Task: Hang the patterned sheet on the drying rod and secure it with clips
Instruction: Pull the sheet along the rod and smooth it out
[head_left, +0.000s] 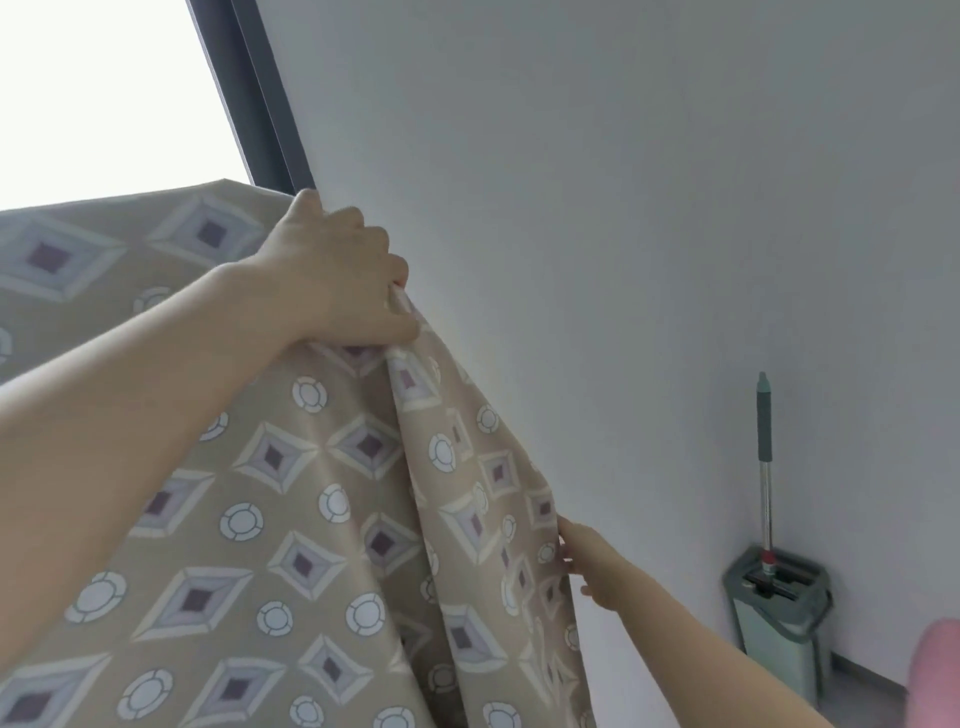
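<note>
The patterned sheet is tan with grey diamonds and white rings, and it hangs down across the left and middle of the view. High up, my left hand grips a bunched fold at the sheet's top right corner. Lower down, my right hand pinches the sheet's hanging right edge. The drying rod is hidden under the cloth, and no clips are in view.
A plain white wall fills the right side. A mop stands in its grey-green bucket on the floor at the lower right. A dark window frame and a bright window are at the upper left. Something pink shows at the right edge.
</note>
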